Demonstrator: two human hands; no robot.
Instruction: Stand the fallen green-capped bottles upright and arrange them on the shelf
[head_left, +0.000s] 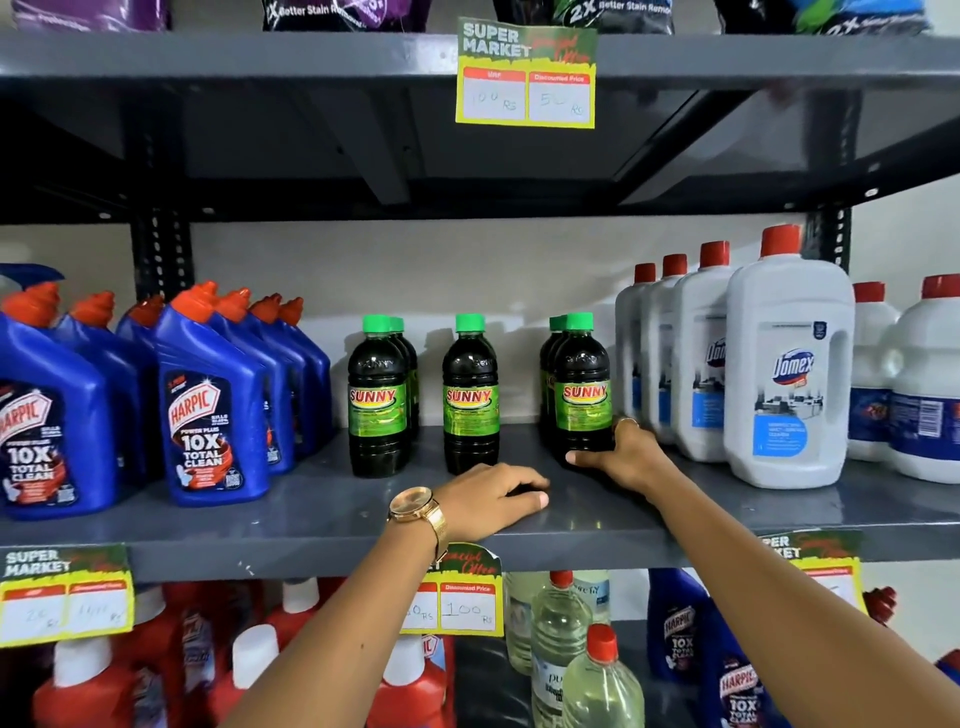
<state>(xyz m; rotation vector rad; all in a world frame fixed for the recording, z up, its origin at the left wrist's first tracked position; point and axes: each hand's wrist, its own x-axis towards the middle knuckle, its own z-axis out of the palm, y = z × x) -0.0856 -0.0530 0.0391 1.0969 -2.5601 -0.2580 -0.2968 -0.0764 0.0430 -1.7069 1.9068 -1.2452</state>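
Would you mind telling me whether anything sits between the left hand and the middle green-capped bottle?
Nothing visible does. The left hand rests on the shelf just in front of the middle bottle, with only bare shelf between them. The right hand is at the base of the right-hand bottle.

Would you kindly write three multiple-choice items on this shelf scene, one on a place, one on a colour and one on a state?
1. Where do the green-capped bottles stand?
A. Between the blue Harpic bottles and the white Domex bottles
B. On the top shelf
C. Left of the blue bottles

2. What colour are the white bottles' caps?
A. Green
B. Red
C. Blue

3. What is the right hand doing?
A. Hanging free in the air
B. Holding the base of an upright green-capped bottle
C. Lifting a white bottle

Answers: 1 A, they fill the gap between the two groups. 2 B, the caps are red. 3 B, its fingers wrap the rightmost front bottle's base.
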